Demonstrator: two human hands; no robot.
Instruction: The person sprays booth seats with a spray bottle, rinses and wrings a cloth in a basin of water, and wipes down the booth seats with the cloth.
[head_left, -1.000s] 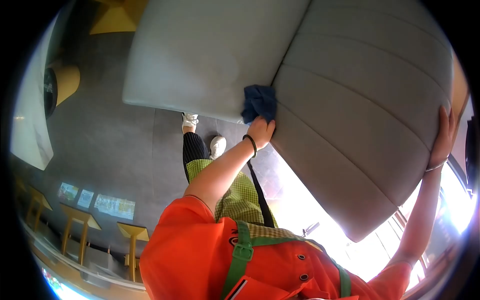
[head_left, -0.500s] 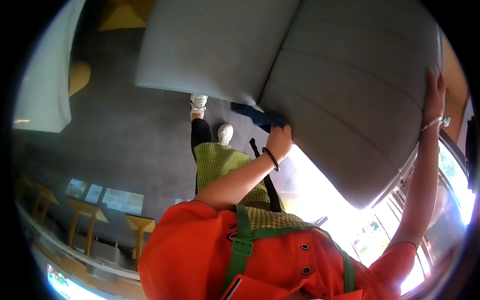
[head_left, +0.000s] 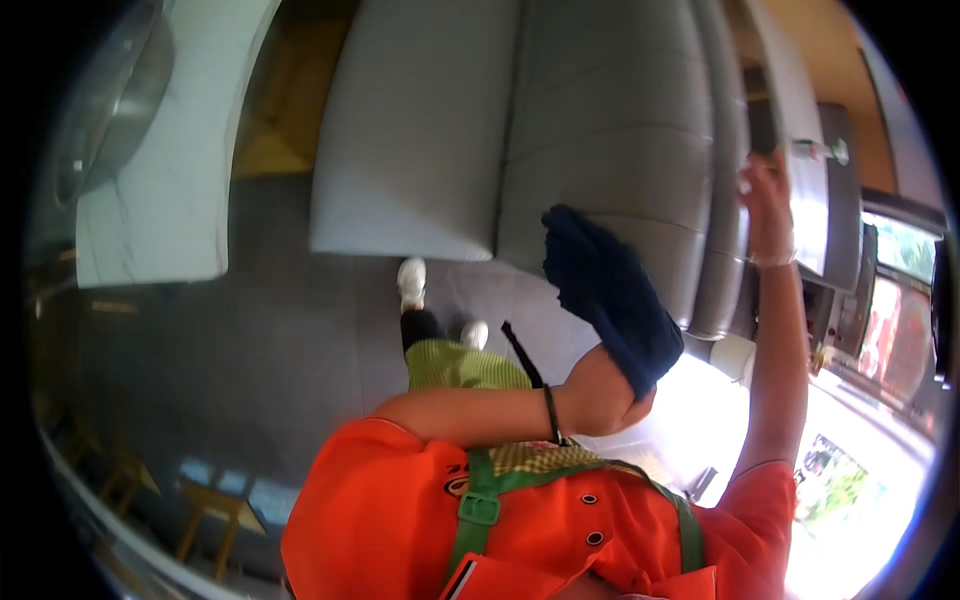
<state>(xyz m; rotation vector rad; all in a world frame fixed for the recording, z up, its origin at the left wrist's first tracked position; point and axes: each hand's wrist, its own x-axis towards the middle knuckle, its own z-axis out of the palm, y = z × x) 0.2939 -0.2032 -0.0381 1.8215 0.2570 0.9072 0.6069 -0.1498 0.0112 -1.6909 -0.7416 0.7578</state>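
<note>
My left hand is closed on a dark navy cloth, which drapes over the fingers and hangs beside the near end of the grey sofa backrest. Part of that hand is hidden by the cloth. My right hand reaches forward just past the backrest's top edge, its fingers slightly bent and apart, holding nothing that I can see. Whether it touches the sofa I cannot tell. To the left of the backrest lies the smooth grey seat.
A white marbled tabletop with a round metal vessel stands at the left. Wooden stools are at the lower left. Behind the sofa is a pale ledge. Bright light enters at the right. My shoes are on grey floor.
My left hand has drawn the cloth back from the sofa's lower corner toward my body. The right hand has left the backrest's side. The view has shifted, showing more tabletop and ledge.
</note>
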